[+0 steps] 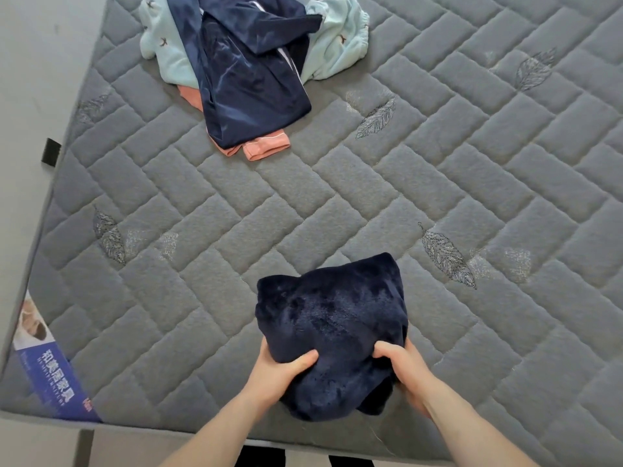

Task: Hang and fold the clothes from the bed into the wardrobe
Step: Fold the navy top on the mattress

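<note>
a folded bundle of dark navy plush fleece fabric (332, 332) sits at the near edge of a grey quilted mattress (371, 197), held between both of the person's hands. the left hand (279, 372) grips the bundle's left near side, thumb lying across the top of the fleece and fingers tucked underneath out of sight. the right hand (403, 369) clamps the right near side, fingers curled over the top of the fabric and the palm pressed to its edge. the two hands are apart, with the bundle's width between them, both bare forearms reaching in from the bottom of the view.

at the far end of the mattress, well apart from the bundle, lies a loose heap of clothes: a shiny navy satin garment with thin white piping (249, 79) draped on top, a pale mint fleece garment with small dark bird prints (337, 38) spreading out beneath it on both sides, and a salmon-pink garment with cuffs (266, 150) poking out from under the satin's near edge.

a blue printed label with white characters (55, 372) lies on the mattress's near left corner, and a small black tab (51, 150) sticks out at its left edge.
</note>
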